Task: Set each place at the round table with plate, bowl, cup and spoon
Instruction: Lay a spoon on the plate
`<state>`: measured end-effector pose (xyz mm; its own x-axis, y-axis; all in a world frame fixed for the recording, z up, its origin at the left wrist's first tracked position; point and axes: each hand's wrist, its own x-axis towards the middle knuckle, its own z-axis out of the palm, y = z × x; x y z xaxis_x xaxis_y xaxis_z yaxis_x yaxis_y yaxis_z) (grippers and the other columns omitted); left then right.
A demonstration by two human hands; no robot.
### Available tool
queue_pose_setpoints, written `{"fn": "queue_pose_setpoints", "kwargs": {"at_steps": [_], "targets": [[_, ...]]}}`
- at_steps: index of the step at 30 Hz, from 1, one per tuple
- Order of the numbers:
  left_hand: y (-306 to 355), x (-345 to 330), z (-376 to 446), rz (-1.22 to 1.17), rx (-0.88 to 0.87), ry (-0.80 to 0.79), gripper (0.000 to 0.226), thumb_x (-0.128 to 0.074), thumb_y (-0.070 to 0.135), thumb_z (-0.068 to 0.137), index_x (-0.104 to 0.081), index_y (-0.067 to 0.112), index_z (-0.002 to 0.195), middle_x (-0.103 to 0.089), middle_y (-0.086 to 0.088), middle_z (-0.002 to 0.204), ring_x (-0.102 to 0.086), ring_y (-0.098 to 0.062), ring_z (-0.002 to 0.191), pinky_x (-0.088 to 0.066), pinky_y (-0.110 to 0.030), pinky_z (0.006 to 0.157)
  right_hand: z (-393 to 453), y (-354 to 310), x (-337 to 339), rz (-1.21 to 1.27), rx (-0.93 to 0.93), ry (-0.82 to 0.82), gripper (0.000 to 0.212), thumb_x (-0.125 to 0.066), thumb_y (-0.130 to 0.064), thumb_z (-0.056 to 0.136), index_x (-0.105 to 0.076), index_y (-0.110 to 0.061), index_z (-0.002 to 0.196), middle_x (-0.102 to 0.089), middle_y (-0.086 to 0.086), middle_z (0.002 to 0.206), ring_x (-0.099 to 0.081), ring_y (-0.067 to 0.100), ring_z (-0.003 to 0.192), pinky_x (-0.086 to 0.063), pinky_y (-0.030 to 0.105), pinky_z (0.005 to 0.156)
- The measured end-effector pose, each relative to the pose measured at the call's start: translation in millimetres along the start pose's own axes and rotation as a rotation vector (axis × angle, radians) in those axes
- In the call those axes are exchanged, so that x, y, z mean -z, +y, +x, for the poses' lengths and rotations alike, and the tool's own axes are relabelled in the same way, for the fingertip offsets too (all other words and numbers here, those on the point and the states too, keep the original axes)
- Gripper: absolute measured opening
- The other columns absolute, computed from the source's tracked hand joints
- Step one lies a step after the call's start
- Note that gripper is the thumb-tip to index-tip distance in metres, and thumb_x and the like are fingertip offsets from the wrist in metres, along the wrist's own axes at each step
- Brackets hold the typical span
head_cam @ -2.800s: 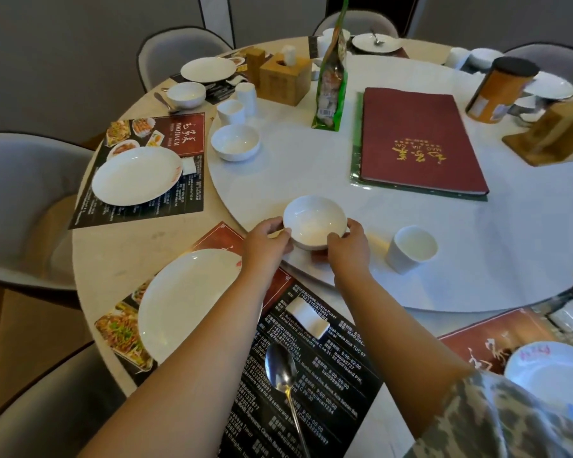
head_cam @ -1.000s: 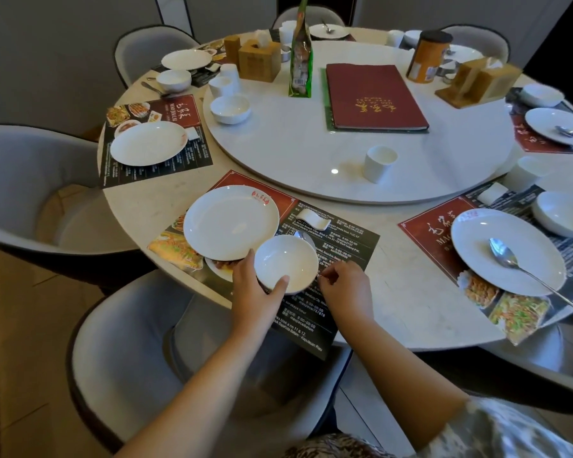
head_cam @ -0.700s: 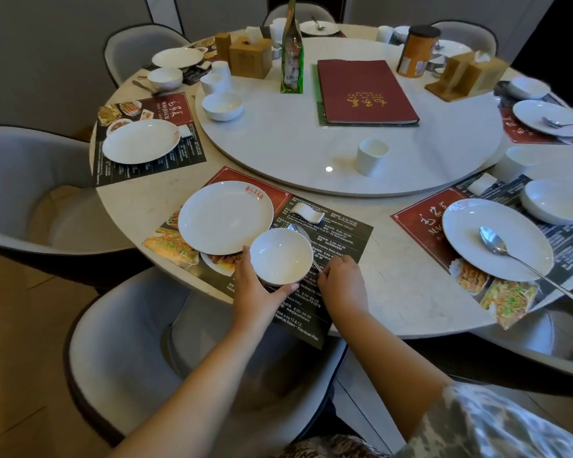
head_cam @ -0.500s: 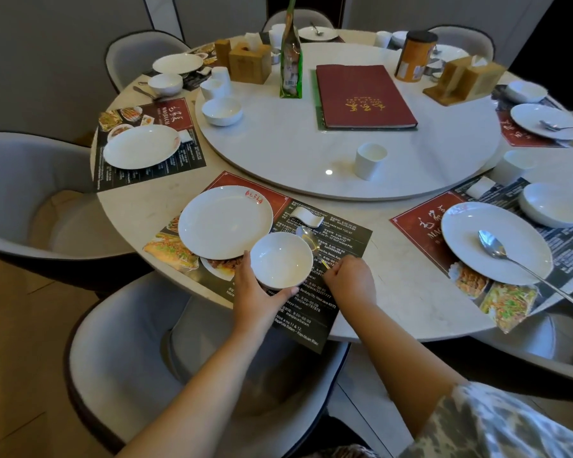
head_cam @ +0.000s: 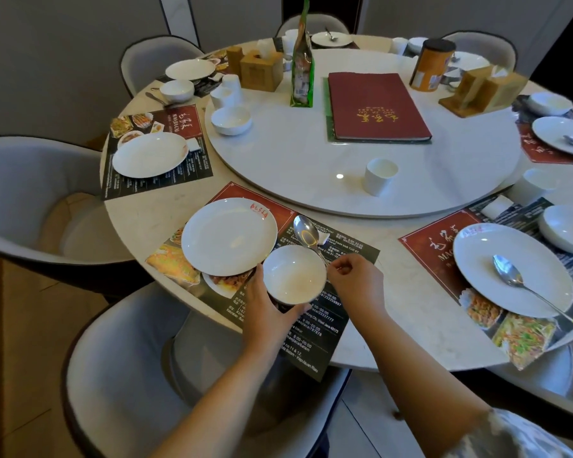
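Left hand (head_cam: pixel 262 309) cupped under a white bowl (head_cam: pixel 294 274), fingers gripping its near rim, just beside the plate (head_cam: pixel 229 236) on the printed placemat (head_cam: pixel 325 325). Right hand (head_cam: pixel 356 280) pinching the handle of a spoon (head_cam: pixel 305 233), fingers closed on it, spoon head raised over the mat beyond the bowl. White cup (head_cam: pixel 379 176) standing apart on the desk's turntable (head_cam: pixel 295 160).

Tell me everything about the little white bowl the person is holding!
The bowl is small, round, plain white and glossy, like china, and looks empty. It sits upright on the dark placemat, right beside the big white plate. The left hand cups its near side. A metal spoon, pinched by the right hand, pokes out from behind its far rim.
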<state>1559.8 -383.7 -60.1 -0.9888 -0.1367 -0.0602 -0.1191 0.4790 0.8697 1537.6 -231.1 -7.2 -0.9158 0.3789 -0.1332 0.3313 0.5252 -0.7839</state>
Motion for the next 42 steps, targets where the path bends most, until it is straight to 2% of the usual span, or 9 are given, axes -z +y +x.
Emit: {"fn": "queue_pose_setpoints", "kwargs": {"at_steps": [6,9,12,16,19,22,27,31,42], "targets": [[7.7,16.3,1.3,0.024,0.025,-0.041,0.105,-0.083,0.041,0.067,-0.019,0.025,0.149,-0.025,0.000,0.152,-0.029,-0.018,0.139,-0.038,-0.040,0.108,1.0,-20.0,-12.2,0.059,0.012,-0.044,0.022,-0.058,-0.020,0.094,-0.066,-0.016,0.114,-0.067,-0.003,0.095,-0.058,0.007,0.081,-0.043,0.018,0.069],[8.5,36.8,9.7,-0.017,-0.036,0.076,0.061,-0.073,0.034,0.081,-0.042,0.025,0.132,-0.038,0.003,0.135,-0.045,-0.017,0.127,-0.047,-0.037,0.102,4.0,-40.3,-21.8,0.123,-0.031,-0.071,0.016,-0.057,-0.022,0.094,-0.068,-0.019,0.106,-0.066,-0.004,0.089,-0.056,0.011,0.079,-0.043,0.024,0.066],[9.0,63.7,25.9,-0.068,-0.078,-0.013,0.011,-0.057,0.029,0.093,-0.061,0.024,0.102,-0.056,0.009,0.104,-0.058,-0.010,0.099,-0.050,-0.030,0.087,2.9,-66.4,-39.5,0.284,-0.084,-0.123,0.010,-0.060,-0.021,0.092,-0.070,-0.020,0.093,-0.068,-0.001,0.081,-0.061,0.017,0.082,-0.049,0.030,0.072],[5.5,99.0,46.2,-0.198,0.039,-0.311,0.032,-0.040,0.035,0.101,-0.065,0.018,0.092,-0.071,0.001,0.077,-0.066,-0.009,0.070,-0.046,-0.016,0.063,-3.1,-103.6,-80.7,0.478,-0.138,-0.186,0.009,-0.063,-0.015,0.089,-0.071,-0.016,0.086,-0.069,0.004,0.077,-0.058,0.017,0.074,-0.043,0.030,0.067],[-6.2,121.9,56.8,-0.220,0.014,-0.450,0.031,-0.042,0.032,0.101,-0.066,0.016,0.088,-0.069,0.002,0.067,-0.063,-0.007,0.058,-0.041,-0.011,0.052,-7.2,-119.7,-110.2,0.514,-0.164,-0.191,0.009,-0.066,-0.018,0.088,-0.072,-0.012,0.091,-0.070,0.003,0.075,-0.057,0.011,0.069,-0.045,0.028,0.067],[-22.4,140.4,69.3,-0.244,0.049,-0.455,0.032,-0.045,0.024,0.100,-0.063,0.018,0.075,-0.057,0.005,0.056,-0.053,-0.007,0.049,-0.039,-0.017,0.049,-10.8,-125.6,-130.9,0.500,-0.157,-0.196,0.014,-0.062,-0.018,0.091,-0.072,-0.009,0.098,-0.072,0.003,0.080,-0.057,0.010,0.070,-0.047,0.024,0.066],[-49.6,162.9,84.2,-0.252,0.164,-0.476,0.036,-0.044,0.021,0.101,-0.063,0.012,0.072,-0.045,0.006,0.049,-0.041,-0.010,0.045,-0.032,-0.022,0.047,-18.4,-120.0,-150.0,-0.049,-0.015,-0.143,0.026,-0.050,-0.015,0.097,-0.072,-0.020,0.110,-0.070,-0.002,0.114,-0.064,0.016,0.096,-0.045,0.011,0.064],[-63.5,172.0,84.4,-0.281,0.234,-0.497,0.035,-0.044,0.018,0.101,-0.060,0.006,0.073,-0.042,0.002,0.049,-0.036,-0.007,0.040,-0.028,-0.020,0.043,-24.7,-112.1,-161.1,-0.154,0.019,-0.112,0.028,-0.049,-0.011,0.097,-0.071,-0.020,0.111,-0.066,0.005,0.122,-0.065,0.023,0.099,-0.055,0.031,0.087],[-65.1,178.2,84.8,-0.224,0.282,-0.570,0.034,-0.045,0.022,0.101,-0.062,0.008,0.075,-0.043,0.000,0.053,-0.038,-0.010,0.045,-0.031,-0.020,0.045,-33.9,-113.9,-168.3,-0.094,0.010,-0.061,0.032,-0.046,-0.006,0.095,-0.072,-0.019,0.109,-0.067,0.005,0.117,-0.063,0.023,0.100,-0.053,0.040,0.091]]}}
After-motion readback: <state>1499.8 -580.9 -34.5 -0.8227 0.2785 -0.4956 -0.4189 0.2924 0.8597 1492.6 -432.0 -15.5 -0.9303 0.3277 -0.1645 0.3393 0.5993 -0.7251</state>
